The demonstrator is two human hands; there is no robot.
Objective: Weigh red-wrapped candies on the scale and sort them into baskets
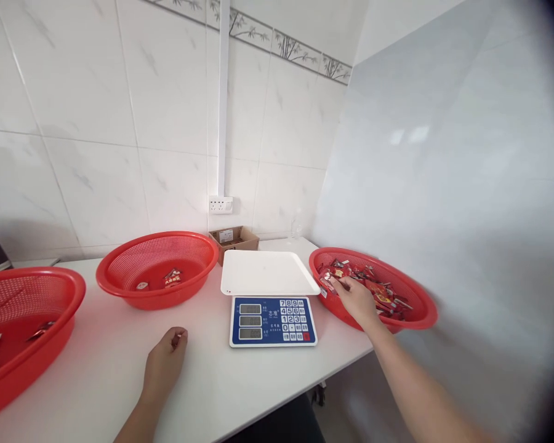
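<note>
White tiled walls meet at a far corner behind a white table, with a wall socket and a small open cardboard box at the far edge. An electronic scale stands at the centre of the table, its white weighing pan bare and its keypad facing the near edge. Three red mesh baskets flank it: the left basket and the middle basket each hold only a few wrappers, while the right basket holds a dense heap of red packets. That basket lies just to the right of the scale, almost touching the pan. The right hand reaches over the basket's near-left rim, palm down, with its fingertips lying on the packets nearest the scale. Whether the fingers pinch a packet or merely rest on the heap cannot be told, since the back of the hand hides them. The left hand rests on the table to the near left of the scale, fingers curled inward into a loose fist, with nothing visible in it. The heap therefore lies directly under the right hand and well apart from the left; the weighing pan lies a short way to the left of the right hand.
</note>
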